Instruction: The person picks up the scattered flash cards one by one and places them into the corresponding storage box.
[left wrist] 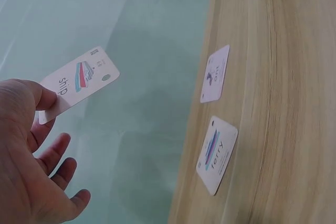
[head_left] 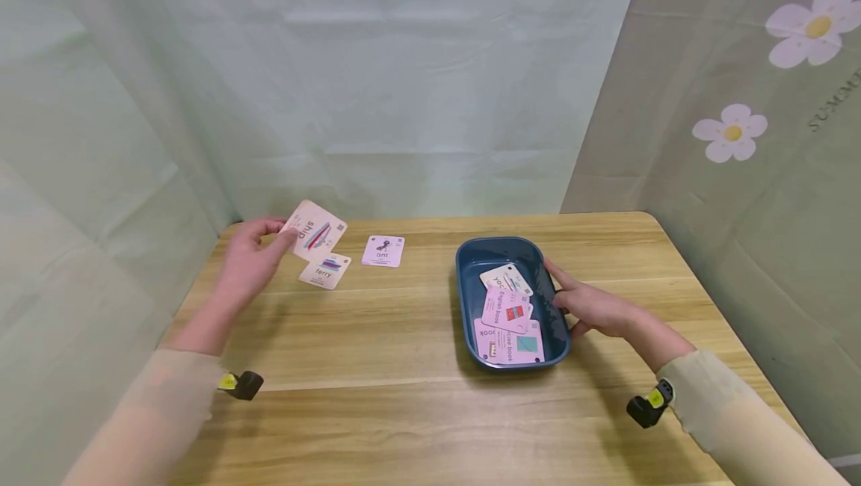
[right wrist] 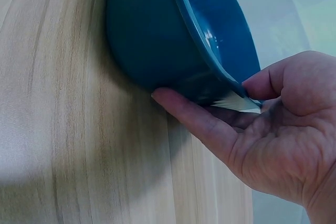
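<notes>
Between thumb and fingers my left hand pinches a white picture card marked "ship", raised over the far left of the table. Below it on the wood lies the "ferry" card, and to its right the "ant" card. My right hand grips the right rim of a blue tray, thumb at the rim and fingers along the outer wall in the right wrist view. Inside the tray several cards overlap, among them an "English book" card and a partly covered card with "yac".
The wooden table ends at a pale curtain behind it. A flower-printed curtain borders the right side. Each forearm wears a small black device, the left one and the right one.
</notes>
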The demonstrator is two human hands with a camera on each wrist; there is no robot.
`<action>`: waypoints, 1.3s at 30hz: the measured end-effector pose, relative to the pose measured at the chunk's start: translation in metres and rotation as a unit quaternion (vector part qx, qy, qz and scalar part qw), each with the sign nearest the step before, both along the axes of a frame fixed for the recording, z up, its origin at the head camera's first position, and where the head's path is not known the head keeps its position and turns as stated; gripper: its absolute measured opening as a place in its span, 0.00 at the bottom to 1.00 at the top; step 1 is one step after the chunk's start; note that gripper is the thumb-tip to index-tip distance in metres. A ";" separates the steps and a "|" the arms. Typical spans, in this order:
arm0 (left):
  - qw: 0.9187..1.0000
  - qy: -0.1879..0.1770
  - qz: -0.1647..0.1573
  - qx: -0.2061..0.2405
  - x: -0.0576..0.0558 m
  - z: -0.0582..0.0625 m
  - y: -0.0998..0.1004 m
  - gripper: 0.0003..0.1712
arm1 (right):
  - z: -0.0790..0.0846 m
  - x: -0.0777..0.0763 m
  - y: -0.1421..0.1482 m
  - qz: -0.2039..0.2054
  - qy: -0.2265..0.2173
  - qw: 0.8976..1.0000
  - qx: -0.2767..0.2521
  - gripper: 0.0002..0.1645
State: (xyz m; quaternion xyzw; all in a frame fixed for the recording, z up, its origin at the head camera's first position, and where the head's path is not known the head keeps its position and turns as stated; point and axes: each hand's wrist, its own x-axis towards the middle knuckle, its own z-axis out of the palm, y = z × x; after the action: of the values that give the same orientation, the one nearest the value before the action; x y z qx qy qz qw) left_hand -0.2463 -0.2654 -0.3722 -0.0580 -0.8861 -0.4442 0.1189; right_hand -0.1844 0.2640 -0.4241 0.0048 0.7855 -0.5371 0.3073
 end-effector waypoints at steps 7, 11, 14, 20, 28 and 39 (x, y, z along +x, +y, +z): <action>1.000 -0.009 -0.009 0.006 0.001 0.001 0.011 0.25 | 0.000 0.000 0.000 -0.001 -0.003 1.000 -0.004 0.50; 1.000 -0.002 -0.016 0.006 0.002 0.002 0.020 0.23 | 0.000 0.000 0.000 0.000 -0.002 1.000 -0.002 0.50; 1.000 -0.002 -0.021 0.004 0.001 0.001 0.026 0.23 | -0.001 -0.001 0.001 0.002 -0.001 1.000 -0.004 0.49; 0.999 -0.008 -0.034 0.014 -0.001 0.001 0.036 0.21 | -0.002 -0.001 0.001 0.000 -0.001 1.000 -0.008 0.50; 0.999 -0.013 -0.040 0.031 0.000 0.000 0.050 0.21 | -0.001 0.000 0.001 -0.003 -0.002 1.000 -0.010 0.50; 0.997 -0.021 -0.060 0.048 -0.003 -0.008 0.075 0.19 | 0.000 0.001 0.001 0.002 0.005 1.000 -0.001 0.50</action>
State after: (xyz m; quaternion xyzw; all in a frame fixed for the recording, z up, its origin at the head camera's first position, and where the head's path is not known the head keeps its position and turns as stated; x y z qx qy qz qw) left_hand -0.2498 -0.1908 -0.3804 -0.0963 -0.8612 -0.4934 0.0756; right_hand -0.1833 0.2647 -0.4241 0.0002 0.7864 -0.5377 0.3040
